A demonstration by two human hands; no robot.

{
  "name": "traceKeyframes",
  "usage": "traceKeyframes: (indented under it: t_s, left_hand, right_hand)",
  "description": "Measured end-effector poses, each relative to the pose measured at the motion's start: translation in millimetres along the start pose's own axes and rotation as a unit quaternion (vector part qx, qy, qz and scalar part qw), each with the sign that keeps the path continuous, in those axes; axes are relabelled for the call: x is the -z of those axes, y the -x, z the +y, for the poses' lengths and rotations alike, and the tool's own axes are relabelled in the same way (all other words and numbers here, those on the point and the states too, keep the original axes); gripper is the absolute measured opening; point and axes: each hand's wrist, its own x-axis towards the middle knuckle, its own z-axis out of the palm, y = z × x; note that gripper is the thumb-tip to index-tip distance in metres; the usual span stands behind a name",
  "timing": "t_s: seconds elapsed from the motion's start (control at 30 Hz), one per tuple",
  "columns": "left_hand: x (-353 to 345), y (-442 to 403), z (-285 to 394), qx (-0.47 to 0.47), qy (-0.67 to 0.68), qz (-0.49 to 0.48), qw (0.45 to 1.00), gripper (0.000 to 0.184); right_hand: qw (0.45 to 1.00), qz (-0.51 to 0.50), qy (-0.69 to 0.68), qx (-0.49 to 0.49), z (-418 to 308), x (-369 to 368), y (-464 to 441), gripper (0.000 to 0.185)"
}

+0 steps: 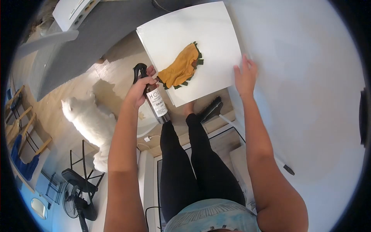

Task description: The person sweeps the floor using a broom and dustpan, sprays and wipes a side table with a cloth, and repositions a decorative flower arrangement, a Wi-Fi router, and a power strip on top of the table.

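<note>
My left hand (140, 88) is wrapped around a brown spray bottle (156, 102) with a black trigger head and a white label. The bottle is tilted beside the left edge of a small white table (214, 34). On the tabletop lies a crumpled mustard-yellow cloth (179, 65) with dark green fringed edges, just right of the bottle. My right hand (245, 75) is at the table's right edge, fingers apart and holding nothing. Whether its fingertips press on the edge or on the wall behind, I cannot tell.
A white cat (87, 120) lies on the wooden floor at left. A broom (210, 110) leans near my feet below the table. A grey sofa (85, 54), a black folding stool (79, 179) and a fan (71, 199) stand to the left; a white wall (309, 96) rises at right.
</note>
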Motion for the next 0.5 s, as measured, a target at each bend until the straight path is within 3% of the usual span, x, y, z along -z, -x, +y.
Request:
traceKeyframes:
  t_s: [0.03, 0.1, 0.13, 0.17, 0.2, 0.27, 0.33, 0.5]
  left_hand:
    - [-2.6, -7.4, -2.7, 0.001, -0.001, 0.002, 1.000, 0.062]
    - [-8.8, -8.0, 2.8, -0.004, 0.006, 0.000, 1.000, 0.063]
    - [-7.0, -4.9, 7.9, -0.008, 0.006, -0.001, 1.000, 0.063]
    - [1.2, -13.7, -0.3, -0.005, 0.005, -0.001, 1.000, 0.063]
    - [-1.3, -11.0, 5.0, -0.007, 0.007, -0.006, 1.000, 0.063]
    - [-6.1, -4.1, 11.5, -0.009, 0.009, -0.006, 1.000, 0.063]
    - [-17.8, -20.1, -19.7, 0.006, -0.006, 0.013, 1.000, 0.064]
    - [-8.9, -15.9, -16.0, 0.001, 0.017, -0.014, 1.000, 0.065]
  right_hand:
    - [0.998, 0.022, -0.033, -0.056, 8.9, -5.3, 11.9, 0.057]
    - [0.942, 0.013, -0.181, -0.281, 26.0, -18.0, 38.1, 0.059]
    - [0.851, -0.049, -0.358, -0.381, 12.5, -0.4, 45.5, 0.055]
    - [0.710, -0.114, -0.517, -0.464, 2.0, -4.3, 52.3, 0.051]
    - [0.711, -0.113, -0.519, -0.460, -0.4, -5.8, 52.8, 0.051]
    - [0.614, -0.142, -0.664, -0.403, -2.2, -13.7, 51.7, 0.038]
    - [0.607, -0.119, -0.661, -0.424, 26.5, -44.4, 60.7, 0.033]
    - [0.637, -0.077, -0.635, -0.431, 1.6, -37.3, 48.7, 0.028]
